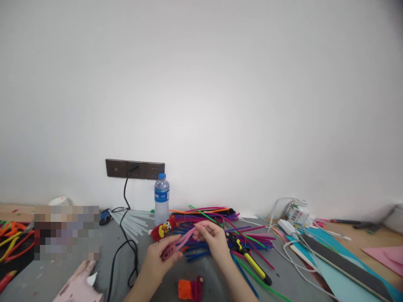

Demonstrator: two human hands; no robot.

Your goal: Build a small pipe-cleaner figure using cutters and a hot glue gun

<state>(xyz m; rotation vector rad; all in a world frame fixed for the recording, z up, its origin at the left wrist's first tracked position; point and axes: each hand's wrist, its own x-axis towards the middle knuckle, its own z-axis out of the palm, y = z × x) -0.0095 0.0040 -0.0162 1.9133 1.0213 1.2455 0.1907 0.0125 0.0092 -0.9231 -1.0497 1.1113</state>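
Observation:
Pink pipe cleaners (188, 238), bent into a loop at one end, stretch between my two hands above the grey table. My left hand (162, 253) is closed round the looped end. The far end sits pinched in the fingertips of my right hand (212, 239). Behind them lies a red figure (166, 227) with a yellow patch and googly eyes. A small orange and dark red fuzzy piece (190, 289) rests below my hands. Many blue, purple and magenta pipe cleaners (258, 240) are spread beyond and to the right, partly hidden by my right hand.
A water bottle (161, 205) stands near the wall, beside a fan of glue sticks (134, 222). A black cord (113, 256) runs down from the wall sockets (115, 167). At right are a yellow-black cutter-like tool (253, 264), white cables (294, 263) and a dark flat slab (346, 268).

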